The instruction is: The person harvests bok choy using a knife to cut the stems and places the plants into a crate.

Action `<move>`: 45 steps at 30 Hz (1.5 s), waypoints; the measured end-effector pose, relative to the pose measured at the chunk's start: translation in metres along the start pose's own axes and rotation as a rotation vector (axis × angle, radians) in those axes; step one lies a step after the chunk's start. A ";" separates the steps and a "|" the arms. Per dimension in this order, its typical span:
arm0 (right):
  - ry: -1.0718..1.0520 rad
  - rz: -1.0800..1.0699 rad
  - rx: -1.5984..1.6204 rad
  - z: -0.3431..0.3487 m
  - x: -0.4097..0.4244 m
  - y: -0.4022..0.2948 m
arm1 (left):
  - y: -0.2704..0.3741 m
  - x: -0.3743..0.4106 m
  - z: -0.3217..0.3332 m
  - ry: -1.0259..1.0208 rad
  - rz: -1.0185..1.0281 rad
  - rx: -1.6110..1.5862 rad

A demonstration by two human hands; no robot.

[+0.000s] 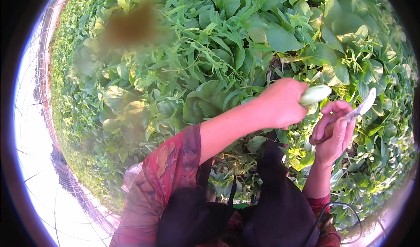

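My left hand (283, 102) is closed around a leafy green, probably bok choy; its pale green stem base (315, 95) juts out to the right of the fist. The rest of that plant is hidden by the hand. To the right, my right hand (339, 133) grips a small knife by its brown handle (325, 135). The knife's curved blade (365, 105) points up and right, whitish along its length and apart from the stem base. Below both hands grow round-leaved greens (282, 38).
Narrow-leaved plants (210, 30) grow densely among the round-leaved ones. Dark soil (275, 66) shows in a gap above my left hand. My dark-clad knees (272, 161) are below. A black cable (354, 211) loops beside my right sleeve. Netting (42, 82) borders the left. A brown blur obscures the upper left.
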State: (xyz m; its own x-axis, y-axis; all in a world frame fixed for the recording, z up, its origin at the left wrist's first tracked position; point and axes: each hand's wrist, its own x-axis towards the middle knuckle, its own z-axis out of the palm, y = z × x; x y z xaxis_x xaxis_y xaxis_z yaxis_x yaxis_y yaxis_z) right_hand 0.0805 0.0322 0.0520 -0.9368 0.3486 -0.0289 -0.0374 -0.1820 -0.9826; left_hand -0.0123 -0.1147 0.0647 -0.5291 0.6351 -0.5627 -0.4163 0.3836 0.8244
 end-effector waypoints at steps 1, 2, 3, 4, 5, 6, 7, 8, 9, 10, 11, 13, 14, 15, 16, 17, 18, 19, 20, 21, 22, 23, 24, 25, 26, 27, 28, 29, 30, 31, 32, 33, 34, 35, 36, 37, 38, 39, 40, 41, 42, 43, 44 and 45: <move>-0.074 0.061 -0.090 0.004 0.009 0.005 | -0.014 0.011 -0.018 0.198 0.012 -0.021; -0.135 0.140 -0.157 0.008 0.014 0.018 | -0.029 0.023 -0.037 0.393 -0.025 0.037; -0.253 0.213 -0.226 0.013 0.018 0.034 | -0.038 0.027 -0.060 0.491 -0.169 0.151; -0.312 0.306 -0.329 0.024 0.019 0.047 | -0.041 0.023 -0.074 0.618 -0.276 0.301; -0.400 0.363 -0.387 0.036 0.020 0.059 | -0.081 0.027 -0.095 0.771 -0.276 0.538; -0.522 0.321 -0.442 0.046 0.022 0.070 | -0.111 0.024 -0.113 0.889 -0.159 0.754; -0.605 0.317 -0.486 0.059 0.024 0.081 | -0.144 0.022 -0.129 0.963 -0.079 0.755; -0.678 0.240 -0.535 0.076 0.025 0.087 | -0.198 0.014 -0.146 1.037 -0.019 0.963; -0.723 0.175 -0.614 0.081 0.029 0.096 | -0.207 0.015 -0.143 1.076 0.065 1.151; -0.745 0.196 -0.683 0.084 0.033 0.104 | -0.214 0.020 -0.137 0.988 -0.108 1.155; -0.768 0.216 -0.751 0.089 0.038 0.112 | -0.222 0.020 -0.130 0.897 -0.279 1.154; -0.729 0.246 -0.871 0.080 0.048 0.133 | -0.189 0.018 -0.110 0.892 -0.129 1.083; -0.699 0.231 -0.891 0.082 0.050 0.141 | -0.191 0.014 -0.110 0.870 -0.170 1.055; -0.669 0.220 -0.914 0.083 0.052 0.148 | -0.200 0.013 -0.111 0.845 -0.212 1.021; -0.647 0.193 -0.888 0.087 0.053 0.151 | -0.215 0.008 -0.115 0.865 -0.206 0.939; -0.670 0.216 -0.923 0.090 0.054 0.153 | -0.231 0.002 -0.119 0.828 -0.166 1.284; -0.688 0.243 -0.964 0.089 0.055 0.155 | -0.234 -0.003 -0.120 0.764 -0.114 1.623; -0.705 0.270 -1.006 0.089 0.057 0.157 | -0.237 -0.005 -0.118 0.735 -0.129 1.624; -0.712 0.274 -1.031 0.090 0.057 0.160 | -0.240 -0.007 -0.117 0.707 -0.144 1.624; -0.709 0.281 -1.064 0.087 0.058 0.165 | -0.232 -0.007 -0.113 0.686 -0.140 1.542; -0.710 0.288 -1.095 0.086 0.059 0.167 | -0.225 -0.007 -0.110 0.669 -0.164 1.399; -0.720 0.307 -1.112 0.085 0.061 0.169 | -0.218 -0.005 -0.107 0.657 -0.188 1.284; -0.734 0.322 -1.122 0.088 0.062 0.167 | -0.213 -0.006 -0.107 0.653 -0.218 1.204; -0.748 0.338 -1.131 0.091 0.063 0.167 | -0.207 -0.007 -0.106 0.645 -0.245 1.142; -0.756 0.341 -1.133 0.093 0.064 0.167 | -0.203 -0.008 -0.106 0.642 -0.262 1.102; -0.765 0.344 -1.134 0.095 0.066 0.168 | -0.200 -0.009 -0.106 0.640 -0.282 1.075; -0.773 0.347 -1.135 0.097 0.069 0.169 | -0.198 -0.011 -0.106 0.639 -0.296 1.048; -0.784 0.352 -1.120 0.099 0.073 0.171 | -0.196 -0.012 -0.106 0.641 -0.312 1.026; -0.792 0.358 -1.107 0.101 0.077 0.171 | -0.195 -0.011 -0.106 0.640 -0.321 1.004; -0.799 0.365 -1.094 0.103 0.082 0.171 | -0.194 -0.012 -0.106 0.640 -0.331 0.983; -0.903 0.337 -1.122 0.105 0.086 0.171 | -0.193 -0.011 -0.106 0.642 -0.340 0.963; -1.004 0.308 -1.150 0.107 0.091 0.168 | -0.192 -0.011 -0.106 0.645 -0.349 0.945; -1.052 0.301 -1.180 0.110 0.096 0.172 | -0.191 -0.012 -0.107 0.647 -0.357 0.928; -1.100 0.292 -1.210 0.114 0.101 0.175 | -0.189 -0.011 -0.107 0.651 -0.365 0.910; -1.096 0.307 -1.240 0.125 0.105 0.176 | -0.189 -0.011 -0.108 0.657 -0.372 0.889; -1.090 0.323 -1.271 0.131 0.106 0.176 | -0.188 -0.010 -0.108 0.664 -0.380 0.866; -1.110 0.464 -1.285 0.128 0.111 0.171 | -0.187 -0.007 -0.107 0.671 -0.387 0.836; -1.065 0.518 -1.244 0.128 0.109 0.163 | -0.186 -0.009 -0.108 0.689 -0.404 0.806; -1.017 0.572 -1.204 0.127 0.104 0.158 | -0.186 -0.011 -0.107 0.704 -0.416 0.771; -0.968 0.626 -1.163 0.126 0.101 0.155 | -0.186 -0.012 -0.106 0.719 -0.417 0.741; -0.951 0.630 -1.131 0.119 0.098 0.154 | -0.187 -0.009 -0.105 0.725 -0.393 0.726; -0.950 0.633 -1.089 0.116 0.093 0.156 | -0.192 -0.012 -0.107 0.736 -0.359 0.726; -0.943 0.645 -1.051 0.115 0.087 0.158 | -0.225 -0.011 -0.122 0.711 -0.262 0.773; -0.949 0.653 -1.005 0.121 0.079 0.159 | -0.259 -0.017 -0.140 0.692 -0.178 0.821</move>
State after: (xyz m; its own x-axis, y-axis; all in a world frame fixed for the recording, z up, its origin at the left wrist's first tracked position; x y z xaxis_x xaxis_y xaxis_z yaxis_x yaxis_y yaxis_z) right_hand -0.0416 -0.0807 -0.0843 -0.5801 -0.3131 -0.7520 0.3345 0.7501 -0.5704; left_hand 0.0007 -0.3188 -0.1479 -0.9188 0.1096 -0.3793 -0.0430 0.9271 0.3723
